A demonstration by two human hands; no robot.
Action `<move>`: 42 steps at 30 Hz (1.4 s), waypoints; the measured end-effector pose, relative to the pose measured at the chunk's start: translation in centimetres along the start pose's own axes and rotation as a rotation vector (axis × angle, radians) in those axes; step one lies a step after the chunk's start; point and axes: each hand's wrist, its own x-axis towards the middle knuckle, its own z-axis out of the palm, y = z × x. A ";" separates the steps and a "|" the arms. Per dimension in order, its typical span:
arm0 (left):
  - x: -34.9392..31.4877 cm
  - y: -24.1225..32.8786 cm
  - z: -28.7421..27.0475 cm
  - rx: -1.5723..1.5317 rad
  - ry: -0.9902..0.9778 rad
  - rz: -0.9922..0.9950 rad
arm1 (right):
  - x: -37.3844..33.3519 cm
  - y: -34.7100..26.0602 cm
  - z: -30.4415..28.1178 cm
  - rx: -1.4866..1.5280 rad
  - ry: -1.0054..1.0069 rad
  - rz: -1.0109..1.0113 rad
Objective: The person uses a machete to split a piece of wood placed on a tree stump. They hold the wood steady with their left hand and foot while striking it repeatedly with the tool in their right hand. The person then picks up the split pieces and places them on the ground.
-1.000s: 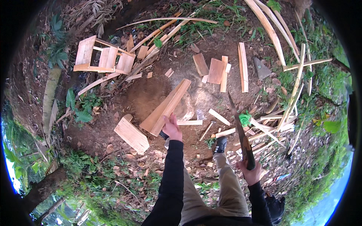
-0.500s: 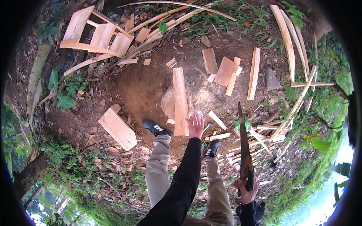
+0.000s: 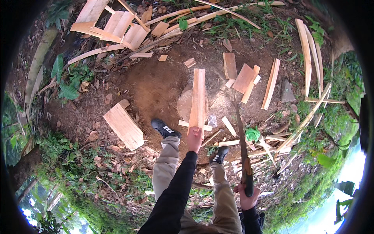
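Held board (image 3: 198, 97) over stump (image 3: 184, 105) in left grip (image 3: 194, 139), blade (image 3: 242, 140) in right grip (image 3: 248, 197); had frame (image 3: 115, 24) joined left of stump, slats (image 3: 271, 84) loose right.

On head cam I saw L hand (image 3: 195, 139) gripping near end of long board (image 3: 198, 97), R hand (image 3: 248, 199) holding long-bladed tool (image 3: 243, 144) by blk handle (image 3: 249, 187), tip fwd. Pale plank (image 3: 124, 126) lay on gnd (image 3: 78, 117) L, crumpled green thing (image 3: 253, 134) R.

Ground (image 3: 150, 89): seen brown, strewn with dry leaves (image 3: 93, 135) at lower left.
Plants (image 3: 68, 91): seen broad-leaved and green at the left.
Tree trunk (image 3: 25, 165): shown dark at lower left.
Sky (image 3: 326, 212): seen bright at lower right.
Light: daylight is spread outdoors.
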 end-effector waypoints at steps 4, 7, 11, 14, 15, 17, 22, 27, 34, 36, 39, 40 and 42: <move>-0.7 6.0 -2.9 -0.070 -0.283 -0.359 | 0.8 0.9 3.6 -0.329 -0.025 -0.161; -4.6 12.7 -5.9 -0.465 -0.514 -0.363 | 2.5 -1.7 8.0 -0.480 -0.047 -0.333; -8.5 20.8 -9.7 -0.309 -0.499 -0.026 | 4.8 -2.4 13.7 -0.391 -0.150 -0.579; -8.3 22.0 -11.4 -0.126 -0.386 -0.206 | 5.4 -2.4 17.5 -0.371 -0.139 -0.769; -8.1 22.0 -12.0 -0.003 -0.368 -0.178 | 5.6 -2.9 18.3 -0.385 -0.174 -0.818; -7.3 21.2 -13.1 0.235 -0.325 -0.127 | 5.5 -3.8 19.4 -0.370 -0.165 -0.827; -5.5 13.2 -14.0 -0.617 -0.263 -0.382 | 4.9 -4.4 17.3 -0.321 -0.221 -0.658; -3.5 3.3 -7.2 -0.182 -0.665 -0.878 | 4.2 -5.4 12.5 -0.464 -0.117 -0.588; -2.3 -4.0 4.7 -1.638 0.101 -1.255 | 5.8 -6.2 10.6 -0.525 0.088 -0.518; -1.6 -5.6 5.9 -1.836 0.311 -1.297 | 6.3 -6.1 10.1 -0.508 0.100 -0.482; 0.6 -8.3 5.5 -1.769 0.379 -1.149 | 6.5 -5.9 9.7 -0.495 0.109 -0.462; 1.6 -8.3 5.2 -1.673 0.408 -1.103 | 6.4 -5.5 9.0 -0.575 0.093 -0.458; 3.1 -10.2 3.1 -1.636 0.372 -0.833 | 5.9 -5.3 9.0 -0.543 0.091 -0.480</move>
